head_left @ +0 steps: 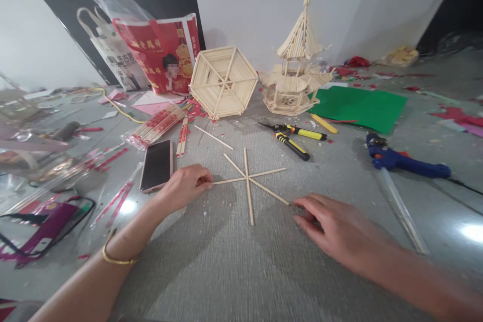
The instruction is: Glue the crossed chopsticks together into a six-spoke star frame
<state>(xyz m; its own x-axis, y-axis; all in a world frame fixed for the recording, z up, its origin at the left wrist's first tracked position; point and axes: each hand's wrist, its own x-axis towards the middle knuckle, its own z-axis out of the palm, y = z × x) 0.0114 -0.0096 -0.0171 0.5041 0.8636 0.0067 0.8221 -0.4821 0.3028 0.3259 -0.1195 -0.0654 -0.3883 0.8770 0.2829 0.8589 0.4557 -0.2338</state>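
Thin wooden sticks (249, 204) lie crossed in a six-armed star on the grey surface. My left hand (187, 183) pinches the outer tip of the star's left arm, its fingertips hiding that end. Thumb and fingers apart, my right hand (326, 226) rests beside the tip of the lower-right arm; its index finger is at or just short of the wood, and I cannot tell if they touch. A loose stick (214, 137) lies behind the star. Farther back stand a hexagonal stick panel (224, 83) and a pagoda model (298, 73) made of sticks.
Yellow-and-black pliers (292, 138) lie behind the star. A blue glue gun (407, 158) with a clear glue stick is at right, near green paper (362, 105). A phone (157, 165), packaged sticks (156, 126), a red bag (162, 55) and paper scraps are at left.
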